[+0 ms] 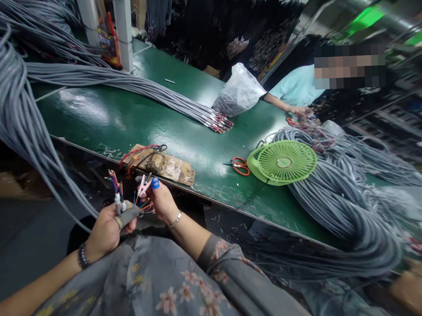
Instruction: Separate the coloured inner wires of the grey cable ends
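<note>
My left hand (104, 232) is closed around grey cables (118, 204) whose stripped ends point up. Thin coloured wires (113, 180) fan out above the white-wrapped ends, and more spread toward my right hand. A grey wrapping (128, 216) lies across the left thumb. My right hand (164, 205), with a blue cover (155, 183) on its thumb, pinches a pale pink V-shaped clip-like tool (143, 186) just beside the wires. Its exact kind is too small to make out. Both hands are above my lap, in front of the green table's edge.
On the green table (200, 151) are a wooden block (169, 167) with red and black leads, orange-handled scissors (240, 166), a green fan (284, 162) and a grey cable bundle (152, 93). Coiled cables (342, 213) overhang the right side. A co-worker's hand (298, 110) works opposite.
</note>
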Tool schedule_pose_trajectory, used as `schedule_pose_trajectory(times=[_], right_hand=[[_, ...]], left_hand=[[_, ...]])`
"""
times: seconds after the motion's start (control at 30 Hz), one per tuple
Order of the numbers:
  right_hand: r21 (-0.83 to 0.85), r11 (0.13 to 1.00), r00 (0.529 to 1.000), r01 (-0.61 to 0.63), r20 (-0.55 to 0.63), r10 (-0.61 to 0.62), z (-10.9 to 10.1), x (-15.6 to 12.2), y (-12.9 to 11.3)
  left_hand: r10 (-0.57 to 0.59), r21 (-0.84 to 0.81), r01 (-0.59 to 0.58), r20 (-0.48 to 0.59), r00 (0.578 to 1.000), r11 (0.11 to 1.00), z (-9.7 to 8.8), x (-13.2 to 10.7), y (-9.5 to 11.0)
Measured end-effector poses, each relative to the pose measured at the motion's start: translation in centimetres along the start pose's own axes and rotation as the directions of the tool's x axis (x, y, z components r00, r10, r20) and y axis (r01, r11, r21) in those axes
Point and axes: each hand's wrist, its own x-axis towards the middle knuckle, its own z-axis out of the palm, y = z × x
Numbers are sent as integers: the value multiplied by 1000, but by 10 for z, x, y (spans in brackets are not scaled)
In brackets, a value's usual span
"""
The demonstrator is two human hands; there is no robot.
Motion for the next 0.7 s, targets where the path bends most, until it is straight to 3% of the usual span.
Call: schedule_pose_trajectory(times=[0.1,0.27,0.47,0.6,0.7], right_hand=[[133,980,988,-148,56,142,3,4,-3],[258,954,989,-151,35,147,7,8,-2],[255,944,978,-209,59,201,6,6,-3],[220,946,968,-238,136,212,3,2,-9],[164,966,971,-199,166,172,2,2,-10]], left_hand=[[15,26,-15,11,1000,1000,2,3,1],[-41,-17,41,-23,999,999,3,7,-5],[-41,29,41,-9,999,999,-4,0,-5],[-6,51,7,-22,1000,999,-8,-8,-2],[-4,22,5,-42,999,1000,-7,-9,0]])
